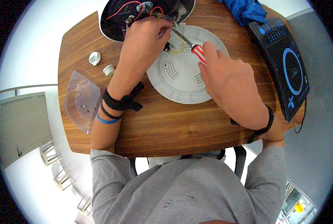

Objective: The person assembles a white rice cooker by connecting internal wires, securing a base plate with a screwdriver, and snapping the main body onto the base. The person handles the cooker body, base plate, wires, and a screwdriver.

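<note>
My right hand (230, 80) is wrapped round the red-and-white striped handle of a screwdriver (198, 53). Its metal shaft points up and left, toward the fingertips of my left hand (148, 35). Those fingers are pinched together at the edge of an open dark round housing (116, 16) with red wires and metal parts inside. What they pinch is too small to make out. Below lies a white round base cover (185, 87) with vent slots, partly under both hands. A yellow wire (183, 46) runs from near the left fingertips over the cover.
Left of my left forearm, a clear plastic tray (75, 95) holds several small screws. Two small whitish round parts, a cap (95, 58) and a knob-like piece (108, 70), lie nearby. A black induction cooktop (286, 71) and blue cloth (244, 11) occupy the table's right side.
</note>
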The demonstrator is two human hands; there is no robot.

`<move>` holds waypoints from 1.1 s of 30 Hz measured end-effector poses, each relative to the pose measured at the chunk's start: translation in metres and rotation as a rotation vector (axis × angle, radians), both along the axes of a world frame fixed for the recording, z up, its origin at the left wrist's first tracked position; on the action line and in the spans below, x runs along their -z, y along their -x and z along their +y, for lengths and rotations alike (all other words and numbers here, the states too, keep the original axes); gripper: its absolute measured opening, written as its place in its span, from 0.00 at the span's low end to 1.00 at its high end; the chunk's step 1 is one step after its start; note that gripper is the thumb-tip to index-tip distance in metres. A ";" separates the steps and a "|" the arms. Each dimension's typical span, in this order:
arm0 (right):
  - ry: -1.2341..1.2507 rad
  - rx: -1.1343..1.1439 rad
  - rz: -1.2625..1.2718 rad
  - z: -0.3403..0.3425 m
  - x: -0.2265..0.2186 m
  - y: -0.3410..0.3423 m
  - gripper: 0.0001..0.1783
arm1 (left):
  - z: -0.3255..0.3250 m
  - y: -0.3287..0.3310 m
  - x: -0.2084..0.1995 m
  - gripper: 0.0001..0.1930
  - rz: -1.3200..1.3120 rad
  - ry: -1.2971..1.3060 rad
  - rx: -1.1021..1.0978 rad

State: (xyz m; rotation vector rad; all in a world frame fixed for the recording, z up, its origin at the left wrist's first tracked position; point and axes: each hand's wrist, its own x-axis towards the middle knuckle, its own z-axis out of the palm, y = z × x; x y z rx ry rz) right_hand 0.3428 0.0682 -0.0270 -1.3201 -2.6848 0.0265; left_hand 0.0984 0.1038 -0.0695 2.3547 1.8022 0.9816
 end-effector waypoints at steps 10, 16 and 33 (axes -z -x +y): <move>0.054 -0.043 0.135 0.003 0.003 -0.001 0.16 | -0.003 -0.002 -0.003 0.09 -0.034 -0.006 -0.001; 0.014 -0.061 0.072 0.003 0.001 -0.002 0.14 | -0.004 -0.003 -0.003 0.09 -0.034 0.020 -0.018; -0.097 -0.056 0.048 0.011 -0.001 -0.006 0.12 | -0.004 -0.001 -0.003 0.11 0.001 0.016 -0.025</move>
